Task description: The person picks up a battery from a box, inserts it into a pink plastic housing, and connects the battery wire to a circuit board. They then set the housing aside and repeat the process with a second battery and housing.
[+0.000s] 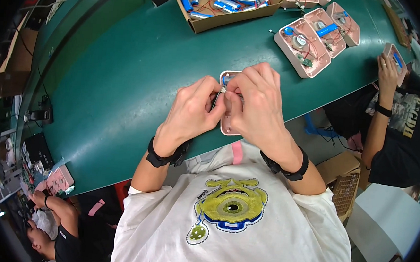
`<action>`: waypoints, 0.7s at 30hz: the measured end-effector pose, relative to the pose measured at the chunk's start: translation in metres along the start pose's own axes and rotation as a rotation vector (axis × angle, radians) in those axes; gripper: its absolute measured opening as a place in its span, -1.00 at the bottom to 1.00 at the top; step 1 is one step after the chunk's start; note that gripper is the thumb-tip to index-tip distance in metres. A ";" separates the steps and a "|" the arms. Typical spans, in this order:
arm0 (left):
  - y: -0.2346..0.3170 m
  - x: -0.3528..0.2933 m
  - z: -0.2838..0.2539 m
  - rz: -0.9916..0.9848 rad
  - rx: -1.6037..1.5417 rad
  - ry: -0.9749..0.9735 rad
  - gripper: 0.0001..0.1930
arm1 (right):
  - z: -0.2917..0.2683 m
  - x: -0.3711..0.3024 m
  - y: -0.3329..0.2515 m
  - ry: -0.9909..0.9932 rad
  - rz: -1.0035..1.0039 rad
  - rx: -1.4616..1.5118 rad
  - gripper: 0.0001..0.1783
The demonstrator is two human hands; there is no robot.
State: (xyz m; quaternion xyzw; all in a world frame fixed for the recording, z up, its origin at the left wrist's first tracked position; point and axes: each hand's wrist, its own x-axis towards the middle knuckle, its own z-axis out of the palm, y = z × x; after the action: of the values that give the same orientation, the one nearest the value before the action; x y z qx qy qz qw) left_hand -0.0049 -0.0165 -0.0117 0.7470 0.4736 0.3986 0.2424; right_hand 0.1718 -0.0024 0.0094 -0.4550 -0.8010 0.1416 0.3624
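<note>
My left hand [190,106] and my right hand [258,101] meet over a pink plastic housing [230,131] at the table's near edge. A small white connector [223,89] shows between the fingertips. My left thumb and forefinger pinch a thin dark-green circuit board [215,102], seen nearly edge-on. The right thumb and fingers are closed at the connector, on its right side; its wires are mostly hidden behind them. Inside the housing, part of a blue battery cell [226,79] is visible, while the rest lies under my right hand.
A cardboard box [196,25] of blue cells with red wires stands at the far side of the green table [126,76]. Several pink housings [302,69] with parts inside sit far right. One co-worker's hand [388,75] holds a housing; another person [62,218] works at lower left.
</note>
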 end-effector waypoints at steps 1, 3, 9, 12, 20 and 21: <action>0.001 0.000 0.000 -0.016 -0.002 0.004 -0.82 | 0.000 0.000 0.000 0.003 -0.005 0.001 -0.87; 0.002 0.001 0.001 -0.022 -0.002 0.006 -0.83 | -0.001 0.001 0.000 0.017 -0.011 -0.001 -0.87; 0.005 0.010 0.000 0.010 -0.021 0.036 -0.85 | -0.017 0.007 0.001 0.028 -0.026 0.002 -0.90; 0.013 0.019 -0.004 0.035 -0.022 0.049 -0.87 | -0.029 0.012 0.000 0.037 -0.040 0.004 -0.90; 0.030 0.023 -0.004 -0.029 0.008 0.069 -0.89 | -0.046 0.013 -0.007 0.030 -0.020 -0.011 -0.88; 0.032 0.026 -0.005 -0.027 0.014 0.078 -0.89 | -0.050 0.015 -0.008 0.031 -0.023 -0.017 -0.88</action>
State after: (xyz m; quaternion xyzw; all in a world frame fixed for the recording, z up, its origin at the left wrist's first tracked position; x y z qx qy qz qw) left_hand 0.0131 -0.0071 0.0246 0.7263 0.4952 0.4208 0.2240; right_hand 0.1969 0.0007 0.0555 -0.4511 -0.8016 0.1236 0.3723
